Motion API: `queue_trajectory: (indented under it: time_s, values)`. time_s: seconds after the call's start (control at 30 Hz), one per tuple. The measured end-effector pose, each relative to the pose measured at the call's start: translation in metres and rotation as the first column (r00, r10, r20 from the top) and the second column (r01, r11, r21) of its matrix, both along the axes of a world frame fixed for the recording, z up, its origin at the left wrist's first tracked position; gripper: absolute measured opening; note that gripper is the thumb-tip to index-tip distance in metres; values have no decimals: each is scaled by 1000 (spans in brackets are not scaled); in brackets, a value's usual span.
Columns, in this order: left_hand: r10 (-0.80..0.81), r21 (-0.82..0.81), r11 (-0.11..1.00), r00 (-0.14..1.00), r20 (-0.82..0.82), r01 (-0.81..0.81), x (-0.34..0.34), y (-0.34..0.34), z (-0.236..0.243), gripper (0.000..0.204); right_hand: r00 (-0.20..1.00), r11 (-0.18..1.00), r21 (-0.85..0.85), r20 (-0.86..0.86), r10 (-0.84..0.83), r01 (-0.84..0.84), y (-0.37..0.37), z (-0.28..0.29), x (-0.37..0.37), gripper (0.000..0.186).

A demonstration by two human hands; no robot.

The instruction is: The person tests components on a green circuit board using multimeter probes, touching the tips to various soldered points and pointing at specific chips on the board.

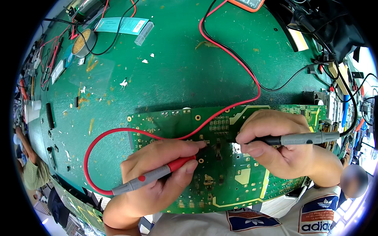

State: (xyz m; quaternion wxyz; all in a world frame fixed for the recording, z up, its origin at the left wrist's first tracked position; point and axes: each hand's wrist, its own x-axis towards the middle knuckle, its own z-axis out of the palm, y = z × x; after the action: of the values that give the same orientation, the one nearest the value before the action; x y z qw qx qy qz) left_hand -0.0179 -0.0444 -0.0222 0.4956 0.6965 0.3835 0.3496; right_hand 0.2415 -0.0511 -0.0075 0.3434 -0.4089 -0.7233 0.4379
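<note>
A large green circuit board (pixel 169 122) lies along the near edge of the table, in front of my body. My left hand (pixel 157 165) is closed around a red and grey multimeter probe (pixel 151 176), its front end pointing at the board's middle. In my right hand (pixel 277 141) is a black and grey multimeter probe (pixel 301 139), pinched between thumb and fingers and pointing left over the same area. Both tips are too fine to tell whether they touch the board. The red lead (pixel 91 157) loops left from its probe, then crosses the board toward the far side.
An orange multimeter (pixel 248 3) sits at the far edge, partly cut off. At the far left are a round tin (pixel 84 42), a light blue packet (pixel 122 25) and a clear plastic piece (pixel 144 34). Black cables and a black bag (pixel 323 23) crowd the right. Other people show at both sides.
</note>
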Motion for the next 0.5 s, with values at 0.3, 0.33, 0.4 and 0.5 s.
queue_trajectory:
  time_s: [0.3,0.33,0.4,0.5]
  values:
    - [-38,74,996,999,-20,39,2,4,0,25,999,998,52,25,-24,22,1,-3,-3,12]
    - [-39,75,996,999,-23,41,2,5,1,26,999,999,49,22,-25,24,1,-4,-3,13]
    - [-44,75,996,999,-25,46,2,5,1,27,999,999,44,30,-17,16,2,-3,-3,12]
    - [-54,64,996,998,-27,55,2,5,2,28,1000,999,53,21,-11,10,2,-5,-2,12]
